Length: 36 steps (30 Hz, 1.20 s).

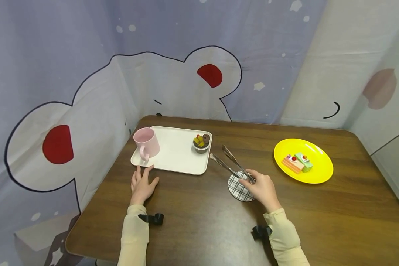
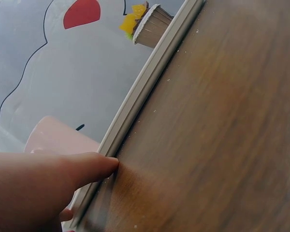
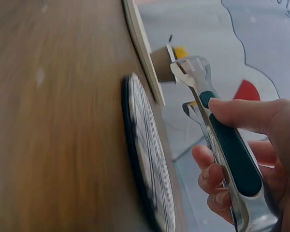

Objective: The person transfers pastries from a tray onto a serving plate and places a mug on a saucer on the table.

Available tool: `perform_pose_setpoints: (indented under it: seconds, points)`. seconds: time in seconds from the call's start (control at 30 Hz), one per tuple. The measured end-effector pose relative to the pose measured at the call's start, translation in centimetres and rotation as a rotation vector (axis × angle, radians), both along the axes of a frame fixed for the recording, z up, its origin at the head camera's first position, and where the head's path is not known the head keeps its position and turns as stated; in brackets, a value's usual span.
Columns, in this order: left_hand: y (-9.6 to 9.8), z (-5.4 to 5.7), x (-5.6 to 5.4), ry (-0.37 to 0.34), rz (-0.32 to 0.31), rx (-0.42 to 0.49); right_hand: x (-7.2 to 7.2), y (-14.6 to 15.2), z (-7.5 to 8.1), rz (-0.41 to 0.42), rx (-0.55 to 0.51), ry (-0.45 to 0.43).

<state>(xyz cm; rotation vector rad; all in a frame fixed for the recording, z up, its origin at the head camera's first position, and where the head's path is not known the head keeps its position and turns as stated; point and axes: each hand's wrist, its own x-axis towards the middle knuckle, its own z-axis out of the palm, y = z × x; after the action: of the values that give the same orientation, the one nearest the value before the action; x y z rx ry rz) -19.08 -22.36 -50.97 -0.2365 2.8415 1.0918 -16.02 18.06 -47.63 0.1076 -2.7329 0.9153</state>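
My right hand (image 1: 262, 187) grips a pair of metal tongs (image 1: 231, 162) above a round plaid coaster (image 1: 236, 190). The tongs' arms are spread apart with nothing between their tips, and the right wrist view shows dark green pads on the handle (image 3: 234, 154). My left hand (image 1: 143, 186) lies at the front left edge of a white tray (image 1: 174, 147), fingers spread and holding nothing; its thumb (image 2: 99, 166) is by the rim in the left wrist view. On the tray stand a pink mug (image 1: 147, 143) at the left and a fruit-topped cupcake (image 1: 201, 143) at the right.
A yellow plate (image 1: 322, 171) at the right holds two small cake slices, one orange (image 1: 292, 164) and one green (image 1: 304, 162). Everything rests on a brown wooden table (image 1: 193, 210). A printed curtain (image 1: 173, 85) hangs behind the table's far edge.
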Motion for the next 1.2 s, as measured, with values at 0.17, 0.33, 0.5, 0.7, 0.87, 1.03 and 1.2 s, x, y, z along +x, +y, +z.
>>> perform_pose_setpoints:
  seconds: [0.17,0.33,0.5,0.7,0.87,1.03,1.2]
  points:
    - [0.0,0.0,0.1,0.0,0.004,0.002,-1.1,-1.4,0.2,0.01,0.02,-0.007]
    - [0.1,0.0,0.2,-0.004,0.003,0.005,-1.9,-2.4,0.2,0.029,0.026,-0.054]
    - [0.2,0.0,0.2,0.001,0.004,-0.001,-2.3,-3.1,0.2,0.044,0.008,-0.076]
    - [0.3,0.0,0.1,0.002,0.004,0.003,-2.9,-3.7,0.2,0.036,0.013,-0.099]
    - [0.3,0.1,0.0,0.002,0.003,0.007,-3.3,-4.0,0.0,0.028,0.012,-0.122]
    - [0.1,0.1,0.0,0.004,0.004,-0.001,-3.4,-4.2,0.0,0.027,0.013,-0.135]
    - [0.0,0.0,0.0,-0.001,0.007,-0.001,-3.7,-4.5,0.0,0.052,-0.008,-0.128]
